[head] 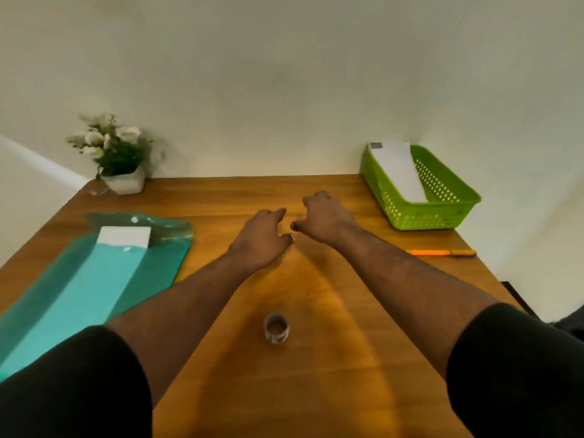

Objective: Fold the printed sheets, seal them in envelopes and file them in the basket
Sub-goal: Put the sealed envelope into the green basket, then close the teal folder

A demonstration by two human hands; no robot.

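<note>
My left hand (264, 237) and my right hand (322, 218) hover side by side over the middle of the wooden table (316, 374), fingers loosely bent and holding nothing. A green plastic basket (442, 213) stands at the far right corner with a white envelope (396, 170) leaning inside it. At the left lies a translucent teal folder (151, 267) with white sheets (124, 236) sticking out of its far end. A small roll of tape (276, 327) sits on the table between my forearms.
An orange pen (441, 252) lies near the right table edge. A white pot of flowers (117, 153) stands at the far left corner against the wall. The table's right edge drops off close to the pen.
</note>
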